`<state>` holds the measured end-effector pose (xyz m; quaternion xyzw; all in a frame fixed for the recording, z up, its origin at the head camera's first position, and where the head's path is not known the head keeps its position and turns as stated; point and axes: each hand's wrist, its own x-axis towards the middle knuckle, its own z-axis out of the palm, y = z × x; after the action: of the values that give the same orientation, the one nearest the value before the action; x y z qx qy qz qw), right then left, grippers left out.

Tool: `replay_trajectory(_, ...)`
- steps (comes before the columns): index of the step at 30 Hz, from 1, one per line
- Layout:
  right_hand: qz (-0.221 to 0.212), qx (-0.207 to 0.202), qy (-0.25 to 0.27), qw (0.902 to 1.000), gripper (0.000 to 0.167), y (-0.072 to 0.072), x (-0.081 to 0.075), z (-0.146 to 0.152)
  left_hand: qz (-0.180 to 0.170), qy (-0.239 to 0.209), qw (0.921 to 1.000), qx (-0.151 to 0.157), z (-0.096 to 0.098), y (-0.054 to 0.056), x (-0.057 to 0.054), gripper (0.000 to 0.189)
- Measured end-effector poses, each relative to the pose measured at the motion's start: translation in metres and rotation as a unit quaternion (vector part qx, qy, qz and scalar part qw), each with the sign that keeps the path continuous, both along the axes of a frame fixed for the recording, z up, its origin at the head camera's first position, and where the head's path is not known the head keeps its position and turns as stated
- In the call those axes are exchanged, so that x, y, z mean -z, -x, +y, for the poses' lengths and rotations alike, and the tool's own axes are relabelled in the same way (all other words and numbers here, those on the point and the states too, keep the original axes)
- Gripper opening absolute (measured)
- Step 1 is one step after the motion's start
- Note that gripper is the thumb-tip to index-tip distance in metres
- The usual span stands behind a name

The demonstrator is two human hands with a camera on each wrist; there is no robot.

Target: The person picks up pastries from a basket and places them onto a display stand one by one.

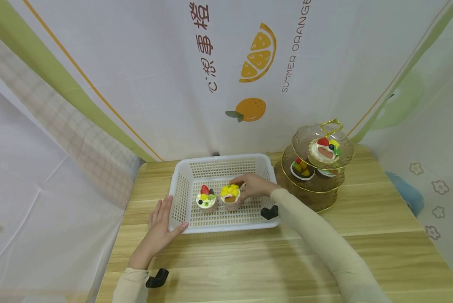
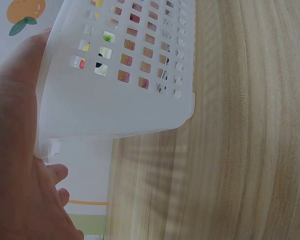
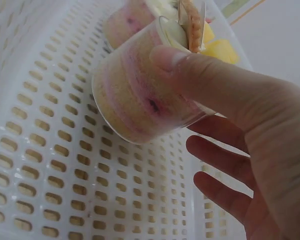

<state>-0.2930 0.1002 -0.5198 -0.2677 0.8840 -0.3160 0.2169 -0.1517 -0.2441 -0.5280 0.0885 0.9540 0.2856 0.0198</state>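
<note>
Leftward, the left hand (image 1: 158, 233), fingers spread, touched a corner of the white basket (image 1: 226, 229). Inside, a strawberry-topped cup (image 1: 206, 201) stood beside the yellow-topped cup (image 1: 231, 196), long axis near upright; the right hand (image 1: 254, 187), nearer it, pinched its right side between thumb and fingers. Farther right stood a tiered stand (image 1: 321, 198).

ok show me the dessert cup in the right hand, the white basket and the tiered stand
Held dessert cup (image 3: 132, 95), right wrist view, on its clear side.
White basket (image 1: 226, 229), head view, on its near rim.
Tiered stand (image 1: 321, 200), head view, on its bottom tier.
</note>
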Motion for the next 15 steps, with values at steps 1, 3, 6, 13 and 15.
replay_trajectory(1, 0.000, 0.004, 0.002, 1.0000, 0.074, 0.000, -0.001, 0.002, 0.000, 0.000, 1.0000, 0.000, 0.000, 0.000, 0.000, 0.104)
replay_trajectory(3, 0.004, 0.009, 0.011, 0.9999, 0.075, 0.001, -0.004, 0.004, -0.001, 0.000, 1.0000, 0.000, 0.000, 0.000, -0.001, 0.104)
replay_trajectory(6, 0.016, 0.014, 0.036, 0.9991, 0.075, 0.003, -0.009, 0.008, -0.003, 0.001, 1.0000, -0.001, 0.000, 0.000, 0.000, 0.104)
replay_trajectory(13, 0.016, 0.036, 0.108, 0.9933, 0.075, 0.002, -0.026, 0.012, -0.003, -0.002, 1.0000, 0.000, 0.000, -0.001, -0.001, 0.104)
replay_trajectory(15, 0.017, 0.040, 0.121, 0.9917, 0.076, 0.000, -0.029, 0.013, -0.002, -0.002, 1.0000, 0.000, 0.000, -0.001, -0.001, 0.105)
